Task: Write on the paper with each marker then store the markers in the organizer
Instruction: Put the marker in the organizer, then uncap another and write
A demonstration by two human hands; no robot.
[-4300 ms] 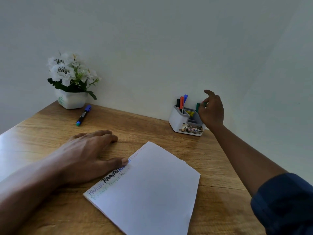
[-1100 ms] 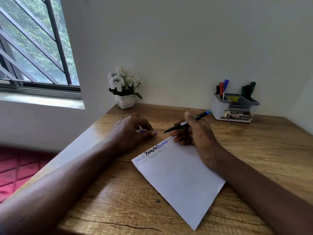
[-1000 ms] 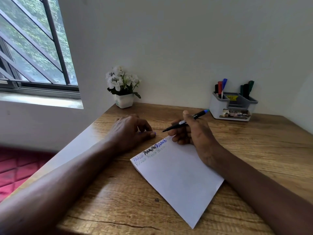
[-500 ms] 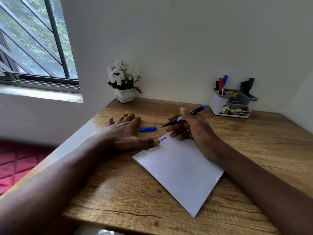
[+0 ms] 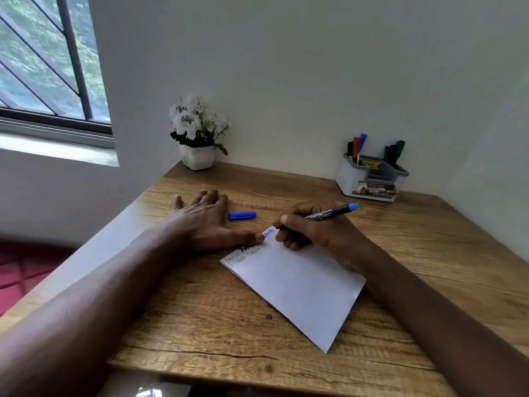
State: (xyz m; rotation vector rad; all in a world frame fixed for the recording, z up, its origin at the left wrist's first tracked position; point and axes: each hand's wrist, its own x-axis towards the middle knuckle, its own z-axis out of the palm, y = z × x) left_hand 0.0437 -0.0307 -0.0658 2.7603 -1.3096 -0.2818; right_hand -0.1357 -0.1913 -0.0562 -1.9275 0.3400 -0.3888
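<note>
The right hand (image 5: 317, 230) grips a marker (image 5: 329, 214), tip at the far corner of the paper (image 5: 297, 285) mid-desk (image 5: 429, 253). The left hand (image 5: 206, 222) lies flat, fingers spread, thumb pinning the paper; a cap (image 5: 242, 215) lies beside it. The organizer (image 5: 370, 179) stands at the desk's far right corner.

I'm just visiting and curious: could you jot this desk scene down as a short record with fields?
right hand: holds the marker, tip at the paper's far corner
left hand: flat on the table, thumb pinning the paper
cap: blue, lying loose beyond the paper
organizer: far right, several markers upright inside
flower pot: back corner
</note>
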